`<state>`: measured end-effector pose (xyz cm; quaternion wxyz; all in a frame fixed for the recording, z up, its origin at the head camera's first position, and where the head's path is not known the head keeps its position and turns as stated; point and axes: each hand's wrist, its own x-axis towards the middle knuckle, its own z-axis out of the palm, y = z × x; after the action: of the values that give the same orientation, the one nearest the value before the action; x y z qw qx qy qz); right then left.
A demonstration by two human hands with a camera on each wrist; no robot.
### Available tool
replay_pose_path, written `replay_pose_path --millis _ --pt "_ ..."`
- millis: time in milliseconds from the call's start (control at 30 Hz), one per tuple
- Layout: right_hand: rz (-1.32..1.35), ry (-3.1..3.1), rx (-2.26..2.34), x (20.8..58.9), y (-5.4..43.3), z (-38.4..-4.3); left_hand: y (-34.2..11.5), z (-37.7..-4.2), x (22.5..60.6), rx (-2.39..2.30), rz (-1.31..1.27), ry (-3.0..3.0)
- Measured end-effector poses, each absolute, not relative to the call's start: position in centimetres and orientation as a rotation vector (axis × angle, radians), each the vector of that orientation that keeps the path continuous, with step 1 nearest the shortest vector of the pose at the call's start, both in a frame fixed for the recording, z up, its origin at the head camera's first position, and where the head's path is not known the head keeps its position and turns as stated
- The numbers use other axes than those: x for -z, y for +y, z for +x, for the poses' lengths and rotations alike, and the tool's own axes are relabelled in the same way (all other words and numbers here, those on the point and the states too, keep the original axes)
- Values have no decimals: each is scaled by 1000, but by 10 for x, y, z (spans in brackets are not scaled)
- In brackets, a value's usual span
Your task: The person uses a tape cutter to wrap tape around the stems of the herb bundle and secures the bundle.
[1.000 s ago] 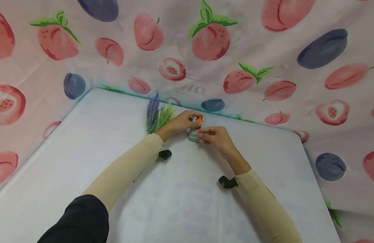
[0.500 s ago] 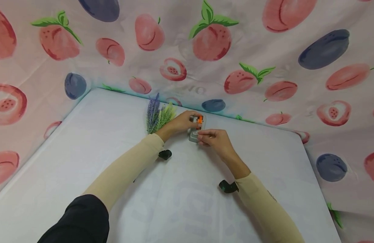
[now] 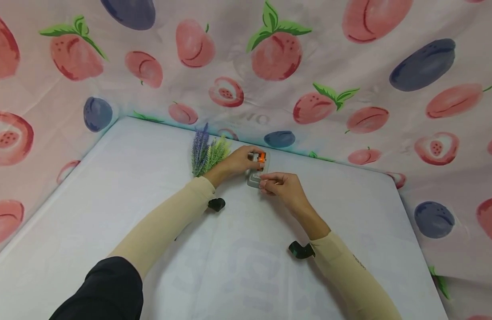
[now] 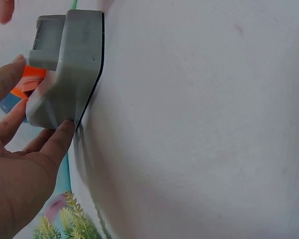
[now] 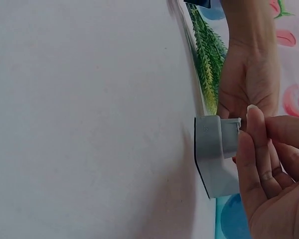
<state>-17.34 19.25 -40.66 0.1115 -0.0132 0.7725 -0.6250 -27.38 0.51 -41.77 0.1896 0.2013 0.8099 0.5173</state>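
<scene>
A grey tape dispenser point(image 3: 255, 179) with an orange hub point(image 3: 262, 157) stands near the far edge of the table. My left hand point(image 3: 242, 160) grips its far end; in the left wrist view, thumb and fingers lie on both sides of the grey body by the orange hub. My right hand point(image 3: 283, 186) is at the dispenser's near end. Its thumb and fingertips pinch together just beside the cutter block point(image 5: 230, 137) in the right wrist view, apparently on the tape's end, which is too thin and clear to make out.
Artificial purple point(image 3: 200, 149) and yellow-green flower sprigs point(image 3: 217, 153) lie just left of the left hand. A fruit-printed cloth point(image 3: 230, 53) hangs behind the white-covered table point(image 3: 238, 266). Dark wrist cameras show below each forearm.
My right hand has drawn slightly back toward me from the dispenser's near end. The left hand and the dispenser have stayed in place.
</scene>
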Motion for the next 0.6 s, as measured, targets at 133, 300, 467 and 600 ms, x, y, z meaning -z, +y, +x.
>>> replay_pose_path --millis 133,300,467,600 --pt "-40 2279 1834 407 193 -172 6 -273 419 -1484 548 2281" --pt "-31 2277 1837 408 192 -170 6 -274 421 -1500 561 2275" --pt "-27 2262 1857 409 189 -167 6 -274 422 -1509 557 2264" --pt "-19 2251 1876 410 189 -165 6 -274 421 -1506 549 2264"
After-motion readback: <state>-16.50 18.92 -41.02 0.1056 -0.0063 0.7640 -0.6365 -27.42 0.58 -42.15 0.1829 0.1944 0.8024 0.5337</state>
